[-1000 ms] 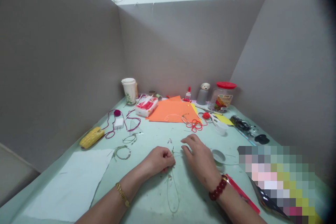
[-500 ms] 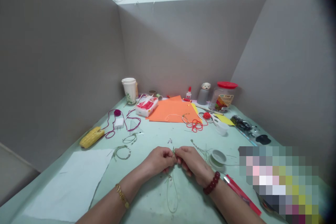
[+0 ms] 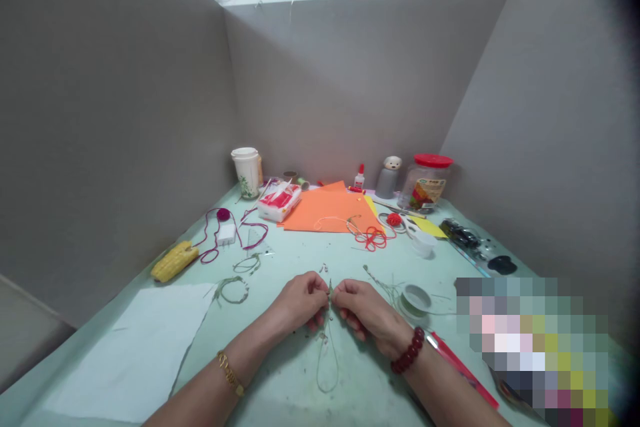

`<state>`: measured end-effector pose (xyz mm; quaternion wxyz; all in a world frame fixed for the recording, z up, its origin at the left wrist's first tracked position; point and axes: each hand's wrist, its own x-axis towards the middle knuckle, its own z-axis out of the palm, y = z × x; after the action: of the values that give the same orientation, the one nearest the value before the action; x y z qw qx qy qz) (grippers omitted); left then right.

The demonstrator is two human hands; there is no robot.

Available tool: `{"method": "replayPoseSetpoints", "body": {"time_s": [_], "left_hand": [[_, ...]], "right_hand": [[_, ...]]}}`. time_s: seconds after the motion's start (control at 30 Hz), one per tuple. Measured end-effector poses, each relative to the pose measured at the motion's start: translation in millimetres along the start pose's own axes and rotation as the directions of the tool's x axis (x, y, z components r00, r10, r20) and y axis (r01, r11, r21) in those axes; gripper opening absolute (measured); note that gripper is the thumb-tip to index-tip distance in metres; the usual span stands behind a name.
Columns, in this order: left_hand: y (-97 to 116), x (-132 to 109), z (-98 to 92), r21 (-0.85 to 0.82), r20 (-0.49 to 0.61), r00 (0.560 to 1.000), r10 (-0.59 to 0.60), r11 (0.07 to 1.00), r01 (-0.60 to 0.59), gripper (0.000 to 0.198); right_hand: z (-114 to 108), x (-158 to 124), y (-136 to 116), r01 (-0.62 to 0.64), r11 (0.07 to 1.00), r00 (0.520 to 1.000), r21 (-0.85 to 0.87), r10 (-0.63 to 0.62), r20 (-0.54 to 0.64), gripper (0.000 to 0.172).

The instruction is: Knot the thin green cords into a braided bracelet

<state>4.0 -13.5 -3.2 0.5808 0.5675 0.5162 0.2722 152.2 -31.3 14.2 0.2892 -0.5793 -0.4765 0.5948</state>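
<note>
Near the middle of the table, my left hand [image 3: 306,298] pinches a thin green cord [image 3: 329,383] with small beads on it. Facing it, my right hand [image 3: 359,303] has its fingertips pressed together at the same cord's upper, knotted end. Below the hands the cord hangs down in a long narrow loop. A few tiny pale beads [image 3: 324,268] lie just beyond my fingers. To the right of my right hand stands a spool of green cord [image 3: 416,300]. A finished-looking green cord ring [image 3: 234,290] rests to the left.
White paper [image 3: 130,353] covers the left front. A yellow corn-shaped object [image 3: 175,261], a tissue pack [image 3: 280,201], orange sheets [image 3: 330,210], red cord [image 3: 371,238] and a red-lidded jar [image 3: 425,187] sit farther back. A red-handled item [image 3: 463,370] lies by my right forearm; grey partitions surround the table.
My hands have drawn slightly apart, opening a small gap between them, and the left has risen a little. The cord's loop has shifted slightly upward.
</note>
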Motion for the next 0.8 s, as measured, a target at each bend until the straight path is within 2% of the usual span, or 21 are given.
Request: {"method": "replayPoseSetpoints", "body": {"time_s": [0.23,0.43,0.57,0.67,0.73,0.8], "left_hand": [[2,-2,0.8,-0.088,-0.042,0.998,0.05,0.995,-0.054,0.021],[7,-8,1.7,-0.059,0.144,0.99,0.009,0.998,-0.001,0.027],[5,-9,-6.6,0.032,0.225,0.974,0.003,0.999,-0.01,0.024],[4,-9,-15.5,0.233,0.142,0.99,0.018,0.971,-0.051,0.02],[7,-10,-19.7,0.401,0.031,0.992,0.121,0.908,-0.124,0.018],[10,-12,-21.2,0.501,-0.061,0.968,0.243,0.846,-0.181,0.017]], "right_hand": [[-4,2,0,0.011,1.0,1.0,-0.005,-0.011,-0.011,0.004],[-8,3,-1,-0.001,0.999,1.0,0.035,0.001,0.001,0.012],[-9,4,1,-0.006,0.999,1.0,0.052,0.006,-0.001,0.01],[-9,3,1,-0.009,0.998,1.0,0.066,0.009,-0.004,0.011],[-9,3,0,-0.004,0.997,1.0,0.075,0.004,0.001,0.01],[-9,3,0,-0.001,0.997,1.0,0.08,0.0,0.01,0.01]]}}
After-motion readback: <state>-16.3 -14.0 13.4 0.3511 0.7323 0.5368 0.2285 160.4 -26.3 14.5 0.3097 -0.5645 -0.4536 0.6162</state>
